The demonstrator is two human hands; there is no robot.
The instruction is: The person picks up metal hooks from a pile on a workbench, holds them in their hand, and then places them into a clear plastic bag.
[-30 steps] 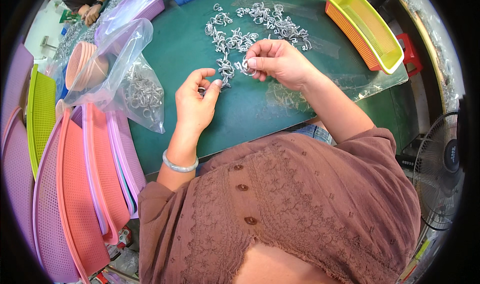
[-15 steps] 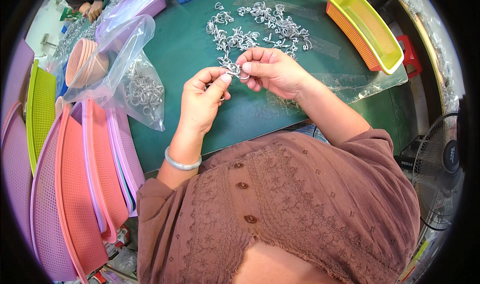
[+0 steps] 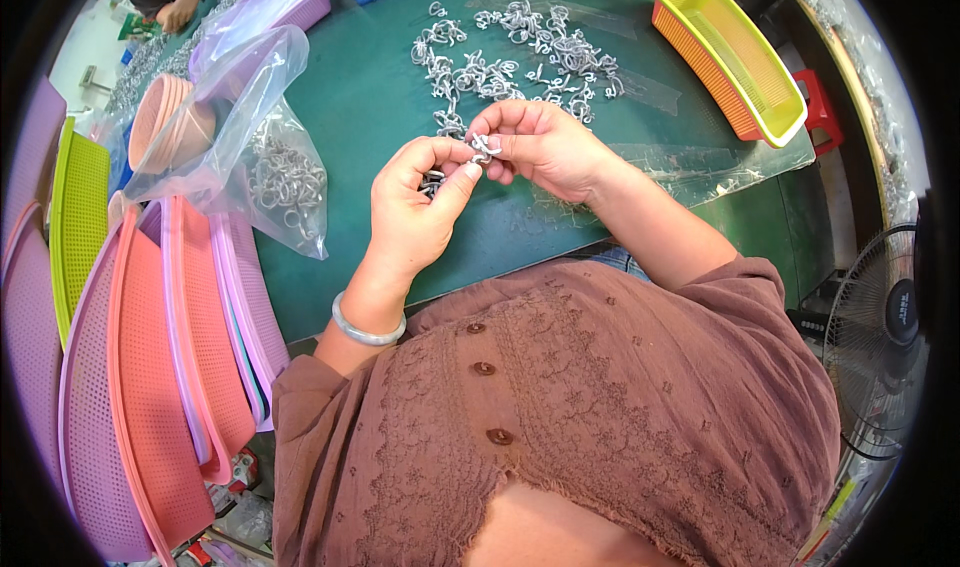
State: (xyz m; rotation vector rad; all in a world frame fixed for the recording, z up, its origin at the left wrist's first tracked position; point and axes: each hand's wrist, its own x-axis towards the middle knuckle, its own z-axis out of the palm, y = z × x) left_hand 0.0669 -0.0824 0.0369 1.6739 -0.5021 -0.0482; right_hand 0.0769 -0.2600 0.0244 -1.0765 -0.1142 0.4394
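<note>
Both hands meet over the near part of the green table. Between their fingertips is a small grey metal ring piece, its exact form partly covered by the fingers. My left hand pinches it from below with thumb and forefinger, and more rings sit in the curled palm. My right hand pinches the piece from the other side. Just beyond the hands, a loose pile of grey metal rings spreads over the tabletop.
A clear plastic bag of rings lies at the left. Stacked pink and purple baskets crowd the left side. A yellow-orange basket stands far right, a fan at the right. Another person's hand shows far left.
The ring piece between my fingertips has turned and moved slightly right. My left hand has tilted, showing rings in its palm. The other person's hand has shifted a little.
</note>
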